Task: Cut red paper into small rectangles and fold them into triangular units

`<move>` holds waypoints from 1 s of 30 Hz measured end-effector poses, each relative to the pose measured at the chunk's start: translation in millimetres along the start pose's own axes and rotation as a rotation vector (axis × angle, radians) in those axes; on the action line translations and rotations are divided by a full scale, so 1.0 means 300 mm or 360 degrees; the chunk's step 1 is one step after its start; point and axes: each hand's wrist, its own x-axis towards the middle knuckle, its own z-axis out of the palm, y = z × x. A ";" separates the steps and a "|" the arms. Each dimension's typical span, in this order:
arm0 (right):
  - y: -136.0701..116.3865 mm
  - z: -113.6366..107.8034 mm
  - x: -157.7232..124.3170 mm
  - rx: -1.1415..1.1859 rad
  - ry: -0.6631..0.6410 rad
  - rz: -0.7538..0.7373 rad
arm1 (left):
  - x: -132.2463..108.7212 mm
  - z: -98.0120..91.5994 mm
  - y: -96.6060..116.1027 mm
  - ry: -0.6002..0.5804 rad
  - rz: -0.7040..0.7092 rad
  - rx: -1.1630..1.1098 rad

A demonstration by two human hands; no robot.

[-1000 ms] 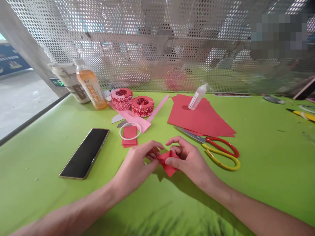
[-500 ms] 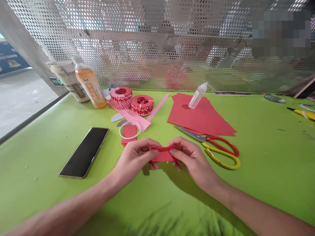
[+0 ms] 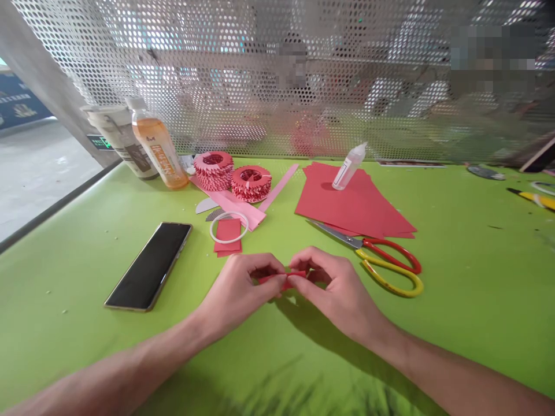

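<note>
Red paper strip (image 3: 281, 278): narrow, folded, at the centre of the view, apparently held just off the green table (image 3: 87, 323), going by the shadow beneath it. Most of it is hidden by the fingers.

Hands together, nearly touching. Left hand (image 3: 243, 289) and right hand (image 3: 333, 289) both clamp the strip between thumbs and fingertips. Looks like a two-sided pinch to keep the folded layers tight.

Relative to the strip:
- Just beyond, to the left: small red paper rectangles (image 3: 227, 238), white loop (image 3: 229, 228) lying over them.
- Right: scissors (image 3: 359, 244) with red-and-yellow handles, blades pointing left, within easy reach.
- Beyond the scissors: stacked red paper sheets (image 3: 347, 203), glue bottle (image 3: 349, 167) upright on top.
- Far beyond, to the left: two red-and-pink paper coils (image 3: 251, 184) on a pink paper strip (image 3: 229, 202), drink bottle (image 3: 158, 147) behind.
- Well left: phone (image 3: 150, 267), face up, out of the hands' way.
</note>
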 end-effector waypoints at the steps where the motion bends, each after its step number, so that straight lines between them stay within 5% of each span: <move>1: -0.002 -0.001 0.001 -0.0034 -0.0024 -0.0027 | -0.001 0.000 0.000 -0.0004 0.0009 0.0012; 5: -0.012 -0.017 0.011 -0.0117 0.0002 -0.0056 | 0.010 -0.016 -0.010 0.0033 -0.0018 0.0042; 12: -0.018 -0.039 0.022 -0.0113 0.0170 0.0007 | 0.036 -0.051 -0.018 0.0405 -0.0029 0.0032; 17: -0.017 -0.018 0.009 -0.0084 0.0046 -0.0013 | 0.008 -0.023 0.006 0.0152 0.0226 0.0247; 23: -0.013 -0.007 0.006 -0.0328 -0.0074 -0.0198 | 0.002 -0.004 -0.008 0.0083 0.0353 0.0421; 30: 0.024 -0.046 0.034 0.0074 0.0236 0.0127 | 0.020 -0.045 -0.001 0.0215 0.0357 0.0211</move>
